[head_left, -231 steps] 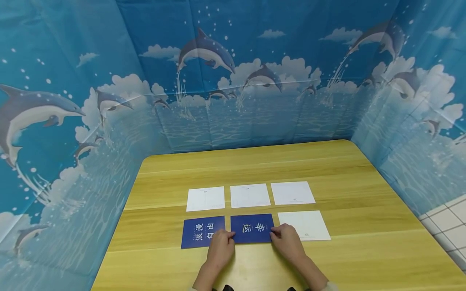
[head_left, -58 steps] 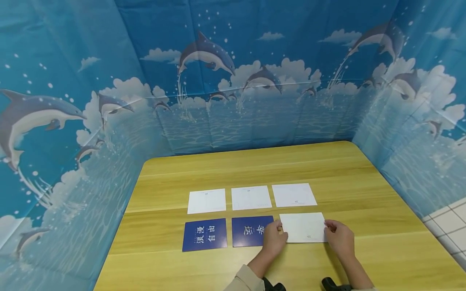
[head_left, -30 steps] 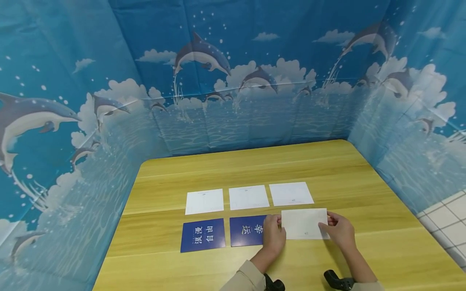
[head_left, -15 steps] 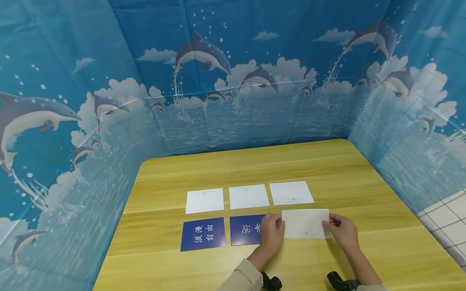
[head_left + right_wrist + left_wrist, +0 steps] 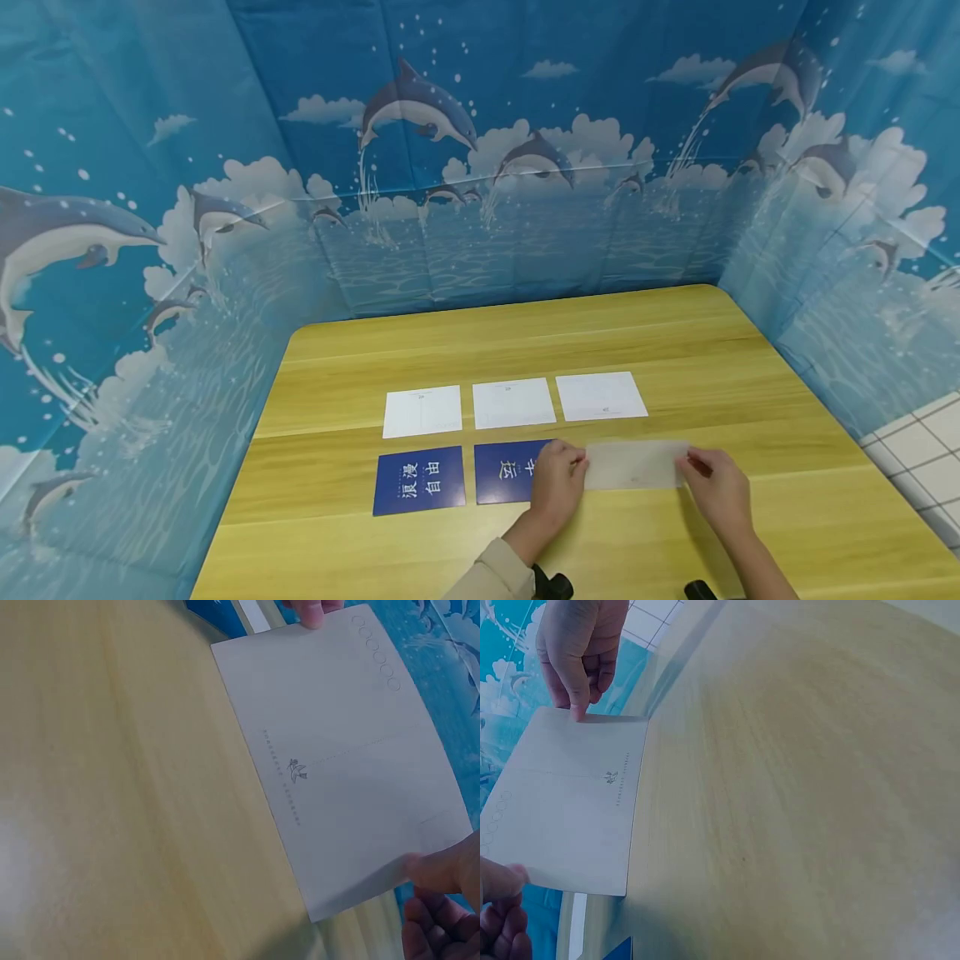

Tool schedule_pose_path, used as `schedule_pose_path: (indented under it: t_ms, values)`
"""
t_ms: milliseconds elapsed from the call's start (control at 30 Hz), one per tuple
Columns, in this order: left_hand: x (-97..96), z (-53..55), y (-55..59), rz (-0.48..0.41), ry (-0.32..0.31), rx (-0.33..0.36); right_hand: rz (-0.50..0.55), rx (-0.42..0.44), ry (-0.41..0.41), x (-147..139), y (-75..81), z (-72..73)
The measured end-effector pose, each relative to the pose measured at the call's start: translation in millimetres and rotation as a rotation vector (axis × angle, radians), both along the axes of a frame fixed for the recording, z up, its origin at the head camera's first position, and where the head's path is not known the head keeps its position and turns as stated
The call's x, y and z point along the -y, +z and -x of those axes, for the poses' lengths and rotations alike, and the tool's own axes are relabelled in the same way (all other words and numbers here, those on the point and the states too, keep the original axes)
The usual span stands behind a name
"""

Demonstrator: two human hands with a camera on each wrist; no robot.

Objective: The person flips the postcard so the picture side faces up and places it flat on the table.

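Note:
Both hands hold a white postcard [image 5: 636, 465] by its short sides, at the right end of the near row. My left hand [image 5: 557, 483] pinches its left edge and hides part of the blue card [image 5: 501, 473] beside it. At the right edge, my right hand [image 5: 722, 493] pinches with thumb and fingers. The postcard is raised and tilted steeply. In the right wrist view, the postcard [image 5: 337, 757] shows a small bird mark, a dotted line and a row of circles; its other face is hidden. Another blue card [image 5: 418, 482] lies further left.
Three white postcards lie in the far row: left [image 5: 423, 412], middle [image 5: 513, 403] and right [image 5: 602, 396]. All rest on a wooden table [image 5: 510, 342]. A blue dolphin curtain [image 5: 525, 233] hangs around its back and sides.
Earlier both hands were at the middle blue card. They moved right to the near-row white postcard, pinched its sides and lifted it. It now tilts more steeply and sits slightly further right.

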State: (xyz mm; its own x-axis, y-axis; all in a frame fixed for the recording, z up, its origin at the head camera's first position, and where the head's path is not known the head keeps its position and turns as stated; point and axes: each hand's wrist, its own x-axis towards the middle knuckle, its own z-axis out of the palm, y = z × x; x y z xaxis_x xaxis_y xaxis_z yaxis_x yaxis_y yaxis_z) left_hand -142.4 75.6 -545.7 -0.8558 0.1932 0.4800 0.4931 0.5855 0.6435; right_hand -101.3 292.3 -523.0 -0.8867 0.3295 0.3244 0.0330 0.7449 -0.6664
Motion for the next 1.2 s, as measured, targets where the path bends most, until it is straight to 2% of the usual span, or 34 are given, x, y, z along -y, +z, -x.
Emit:
schedule_pose_path:
  t_ms: [133,233,400,533,733,833,967,1067,1200]
  values:
    - [2.9,-4.2,3.4,0.047,-0.019,-0.021,-0.033,-0.073,0.019,-2.9,-1.6,-4.8]
    - [5.0,-7.5,5.6,0.074,-0.04,-0.031,-0.037,-0.095,0.035,-6.0,-2.6,-9.2]
    - [9.2,-14.3,8.8,0.062,-0.104,0.015,-0.029,-0.091,0.076,-11.3,-2.2,-19.2]
    - [12.2,-18.8,9.8,0.037,-0.139,0.052,0.01,-0.084,0.16,-17.6,-3.1,-26.2]
    - [15.4,-25.6,9.7,0.053,-0.174,0.069,0.11,-0.014,0.326,-30.3,-4.8,-36.6]
    - [15.9,-28.8,10.0,0.054,-0.183,0.079,0.144,0.015,0.38,-34.9,-5.5,-39.9]
    - [16.4,-32.1,8.6,0.052,-0.187,0.097,0.163,0.062,0.403,-37.9,-5.7,-41.1]
    - [17.3,-33.6,6.9,0.049,-0.199,0.108,0.166,0.139,0.393,-39.3,-5.3,-40.5]
    - [18.8,-33.6,4.6,0.063,-0.208,0.087,0.154,0.239,0.382,-40.9,-5.3,-38.7]
